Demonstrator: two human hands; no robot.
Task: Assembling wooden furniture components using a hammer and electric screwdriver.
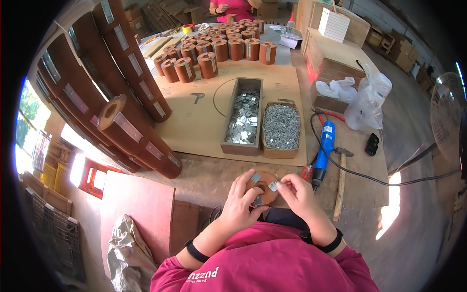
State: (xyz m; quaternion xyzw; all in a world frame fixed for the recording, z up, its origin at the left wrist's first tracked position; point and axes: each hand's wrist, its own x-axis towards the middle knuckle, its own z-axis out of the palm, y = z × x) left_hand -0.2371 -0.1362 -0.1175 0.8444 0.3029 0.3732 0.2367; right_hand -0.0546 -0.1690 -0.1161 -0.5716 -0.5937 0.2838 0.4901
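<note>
My left hand grips a reddish-brown cylinder with a hole in its middle, held just off the table's near edge. Small silver metal plates sit on the cylinder's upturned end. Pinched together, the fingers of my right hand meet another metal plate at that end's right side; any tiny piece between the fingertips is too small to make out. Beyond my hands stand a long bin of metal plates and a cardboard box of screws.
A blue electric screwdriver with a black cord and a hammer lie at right, near plastic bags. Tall brown columns stand at left. Several short cylinders fill the far table, where another person works.
</note>
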